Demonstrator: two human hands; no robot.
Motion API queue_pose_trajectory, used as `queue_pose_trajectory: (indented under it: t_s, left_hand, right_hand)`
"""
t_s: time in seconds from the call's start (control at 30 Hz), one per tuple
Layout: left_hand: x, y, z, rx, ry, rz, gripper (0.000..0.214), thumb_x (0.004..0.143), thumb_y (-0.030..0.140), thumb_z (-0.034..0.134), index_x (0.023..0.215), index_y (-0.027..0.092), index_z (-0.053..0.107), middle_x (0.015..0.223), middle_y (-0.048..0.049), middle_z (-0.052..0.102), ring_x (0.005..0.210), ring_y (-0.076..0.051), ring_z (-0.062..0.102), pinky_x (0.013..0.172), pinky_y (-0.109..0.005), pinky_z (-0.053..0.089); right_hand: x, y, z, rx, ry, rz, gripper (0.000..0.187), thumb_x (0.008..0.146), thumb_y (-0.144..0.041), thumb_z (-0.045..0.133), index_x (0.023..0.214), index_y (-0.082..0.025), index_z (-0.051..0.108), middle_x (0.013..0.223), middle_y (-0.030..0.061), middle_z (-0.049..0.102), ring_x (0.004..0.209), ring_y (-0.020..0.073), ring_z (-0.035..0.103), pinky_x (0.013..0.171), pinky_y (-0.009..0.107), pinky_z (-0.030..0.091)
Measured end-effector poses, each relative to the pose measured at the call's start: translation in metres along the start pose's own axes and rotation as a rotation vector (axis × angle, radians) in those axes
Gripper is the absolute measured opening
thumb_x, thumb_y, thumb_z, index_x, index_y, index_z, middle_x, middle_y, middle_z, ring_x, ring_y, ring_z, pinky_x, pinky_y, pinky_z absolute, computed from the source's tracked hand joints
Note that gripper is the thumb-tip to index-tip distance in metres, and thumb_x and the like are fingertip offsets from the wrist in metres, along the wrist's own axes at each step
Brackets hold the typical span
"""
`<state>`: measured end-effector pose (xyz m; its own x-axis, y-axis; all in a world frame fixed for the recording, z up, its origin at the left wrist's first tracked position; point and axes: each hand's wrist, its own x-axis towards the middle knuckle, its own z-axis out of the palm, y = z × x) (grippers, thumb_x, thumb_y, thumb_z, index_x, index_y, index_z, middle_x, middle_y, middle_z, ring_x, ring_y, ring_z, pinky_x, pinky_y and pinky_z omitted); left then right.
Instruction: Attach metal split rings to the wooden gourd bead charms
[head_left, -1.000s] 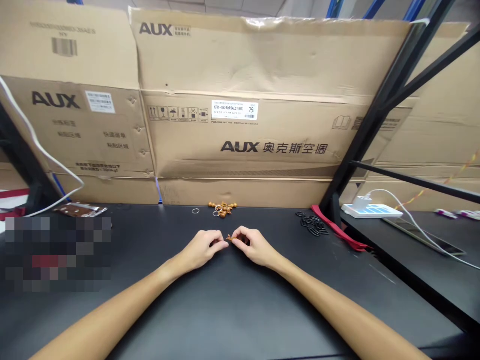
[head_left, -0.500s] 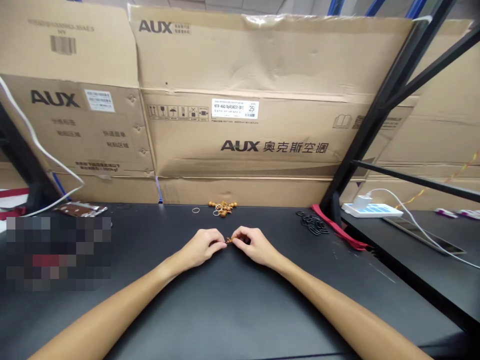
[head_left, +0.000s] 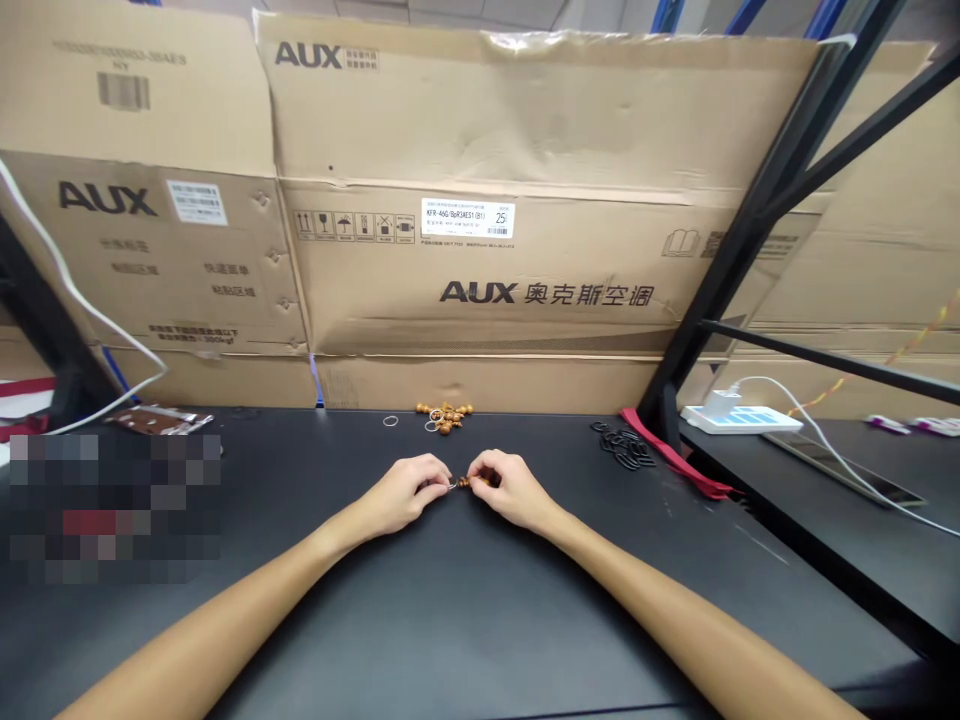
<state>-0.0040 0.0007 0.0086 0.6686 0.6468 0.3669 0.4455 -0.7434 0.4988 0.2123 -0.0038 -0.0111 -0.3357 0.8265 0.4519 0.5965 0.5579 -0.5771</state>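
Observation:
My left hand (head_left: 412, 493) is closed in a pinch on a small silver key ring (head_left: 452, 486), whose edge shows at the fingertips. Close beside it, my right hand (head_left: 508, 490) pinches a small brown beaded pendant (head_left: 464, 482), partly covered by the fingers. Whether ring and pendant are joined is too small to tell. Beyond the hands, near the cardboard, lies a pile of brown beaded pendants (head_left: 446, 425) with silver rings on it. One loose silver ring (head_left: 391, 421) lies left of that pile.
Black oval links (head_left: 624, 447) lie in a heap on the dark table (head_left: 375, 620), beside a red strap (head_left: 675, 460). Cardboard boxes (head_left: 465, 130) stand along the back. On the right are a black metal frame (head_left: 757, 230) and a white power strip (head_left: 739, 418). A brown packet (head_left: 161, 420) lies left.
My right hand has shifted slightly right, and more of the pendant shows between the hands. The ring's edge now shows at my left fingertips.

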Motion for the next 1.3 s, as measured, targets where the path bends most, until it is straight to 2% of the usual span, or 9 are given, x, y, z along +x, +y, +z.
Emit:
queue_pose_trajectory:
  t_s: [0.13, 0.47, 0.67, 0.8, 0.93, 1.07, 1.3]
  left_hand:
    - [-0.002, -0.001, 0.003, 0.061, 0.027, 0.006, 0.017, 0.091, 0.023, 0.048, 0.084, 0.018, 0.062, 0.115, -0.0082, 0.063, 0.101, -0.019, 0.060, 0.091, -0.033, 0.046]
    - [-0.006, 0.007, 0.007, 0.240, 0.025, 0.084, 0.016, 0.095, 0.028, 0.048, 0.090, 0.018, 0.059, 0.095, -0.0060, 0.061, 0.089, -0.019, 0.056, 0.084, -0.033, 0.046]
    - [-0.007, 0.000, 0.011, 0.362, 0.032, 0.127, 0.022, 0.094, 0.036, 0.049, 0.089, 0.019, 0.063, 0.089, -0.0047, 0.060, 0.081, -0.018, 0.055, 0.078, -0.032, 0.043]
    - [-0.007, -0.002, 0.012, 0.319, 0.045, 0.119, 0.019, 0.093, 0.033, 0.052, 0.087, 0.019, 0.064, 0.085, -0.0038, 0.062, 0.080, -0.018, 0.056, 0.077, -0.031, 0.044]
    - [-0.005, -0.002, 0.011, 0.217, 0.074, 0.047, 0.012, 0.089, 0.026, 0.057, 0.082, 0.019, 0.064, 0.082, -0.0025, 0.064, 0.077, -0.016, 0.058, 0.074, -0.027, 0.045]
    - [-0.004, 0.000, 0.008, 0.153, 0.092, -0.013, 0.011, 0.087, 0.021, 0.056, 0.082, 0.019, 0.066, 0.077, -0.0010, 0.065, 0.071, -0.014, 0.060, 0.070, -0.025, 0.046]
    - [-0.006, 0.000, 0.011, 0.274, 0.120, 0.074, 0.022, 0.093, 0.020, 0.045, 0.096, 0.020, 0.067, 0.088, -0.0046, 0.068, 0.080, -0.017, 0.060, 0.078, -0.030, 0.047]
  right_hand:
    - [0.000, -0.001, 0.001, -0.017, 0.001, -0.009, 0.009, 0.076, -0.012, 0.057, 0.076, -0.018, 0.063, 0.072, 0.0007, 0.062, 0.065, 0.0131, 0.056, 0.061, 0.024, 0.045]
    - [-0.004, -0.008, 0.002, -0.034, -0.029, -0.091, 0.009, 0.081, -0.015, 0.056, 0.078, -0.019, 0.063, 0.074, 0.0011, 0.061, 0.068, 0.0138, 0.055, 0.063, 0.025, 0.045]
    - [-0.004, -0.009, 0.002, -0.036, -0.041, -0.123, 0.008, 0.082, -0.015, 0.056, 0.079, -0.020, 0.062, 0.076, 0.0013, 0.061, 0.070, 0.0141, 0.055, 0.064, 0.025, 0.045]
    - [-0.005, -0.009, 0.003, -0.076, -0.007, -0.169, 0.009, 0.083, -0.015, 0.055, 0.081, -0.020, 0.062, 0.077, 0.0017, 0.062, 0.072, 0.0153, 0.054, 0.066, 0.027, 0.045]
    - [-0.005, -0.011, 0.003, -0.096, 0.004, -0.185, 0.009, 0.083, -0.015, 0.055, 0.081, -0.020, 0.062, 0.076, 0.0020, 0.062, 0.073, 0.0158, 0.054, 0.067, 0.028, 0.045]
    - [-0.005, -0.010, 0.003, -0.106, -0.006, -0.192, 0.009, 0.083, -0.014, 0.055, 0.081, -0.020, 0.062, 0.075, 0.0017, 0.063, 0.074, 0.0158, 0.054, 0.068, 0.028, 0.044]
    - [-0.004, -0.004, 0.005, -0.126, 0.005, -0.175, 0.009, 0.083, -0.014, 0.056, 0.082, -0.020, 0.063, 0.076, 0.0018, 0.063, 0.073, 0.0153, 0.054, 0.067, 0.027, 0.045]
